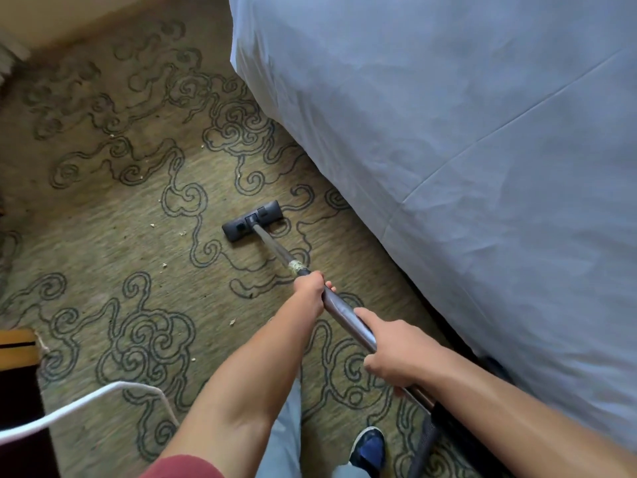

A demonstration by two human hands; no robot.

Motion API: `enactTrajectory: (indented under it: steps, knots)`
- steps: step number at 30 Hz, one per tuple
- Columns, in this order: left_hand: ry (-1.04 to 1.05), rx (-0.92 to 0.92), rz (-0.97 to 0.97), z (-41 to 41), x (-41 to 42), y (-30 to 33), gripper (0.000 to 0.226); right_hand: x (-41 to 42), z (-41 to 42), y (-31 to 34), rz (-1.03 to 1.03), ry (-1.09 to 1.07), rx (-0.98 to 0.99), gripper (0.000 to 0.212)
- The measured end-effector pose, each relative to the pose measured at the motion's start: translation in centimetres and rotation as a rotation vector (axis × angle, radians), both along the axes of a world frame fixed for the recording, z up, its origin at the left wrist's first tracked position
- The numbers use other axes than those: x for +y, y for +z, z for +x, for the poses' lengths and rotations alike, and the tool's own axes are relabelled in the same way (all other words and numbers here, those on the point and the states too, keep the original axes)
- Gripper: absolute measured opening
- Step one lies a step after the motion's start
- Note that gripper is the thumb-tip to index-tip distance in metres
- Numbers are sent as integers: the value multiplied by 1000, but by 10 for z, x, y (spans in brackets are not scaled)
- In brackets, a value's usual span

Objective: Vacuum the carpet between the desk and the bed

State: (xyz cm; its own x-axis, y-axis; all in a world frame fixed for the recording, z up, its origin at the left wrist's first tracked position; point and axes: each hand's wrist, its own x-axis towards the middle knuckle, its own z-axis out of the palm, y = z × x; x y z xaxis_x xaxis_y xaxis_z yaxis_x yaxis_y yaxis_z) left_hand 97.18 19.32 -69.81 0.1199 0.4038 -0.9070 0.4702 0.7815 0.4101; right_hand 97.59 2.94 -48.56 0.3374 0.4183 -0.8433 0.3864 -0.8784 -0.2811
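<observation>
Carpet (pixel 103 243) (olive, swirl-patterned, crumb-flecked) runs beside the white bed (pixel 465 150); left hand (pixel 310 291) and right hand (pixel 396 350) both grip the vacuum wand (pixel 341 312).

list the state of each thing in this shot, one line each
vacuum floor head: flat on the carpet, beside the bed
vacuum wand: tilted, gripped by both hands
left hand: gripping the wand lower down
right hand: gripping the wand higher up
carpet: scattered with pale crumbs
bed: covered by a white sheet

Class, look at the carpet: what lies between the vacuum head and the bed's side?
Only bare patterned carpet separates the vacuum head from the bed, shown in the head view.
</observation>
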Motion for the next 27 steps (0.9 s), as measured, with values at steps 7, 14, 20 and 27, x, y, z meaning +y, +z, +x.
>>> enactTrajectory:
  steps: [7, 14, 20, 27]
  knots:
    - [-109, -24, 24, 20, 104, -13, 20, 87, 19, -35, 120, -106, 79, 64]
    - [-93, -51, 67, 80, 219, -23, 17, 199, 87, -49, 150, -261, 265, 75]
    - [-32, -8, 77, 127, 350, -15, 14, 335, 140, -50, 157, -256, 286, 79]
    - [54, -27, 102, 175, 490, 1, 8, 480, 199, -42, 183, -285, 359, 63]
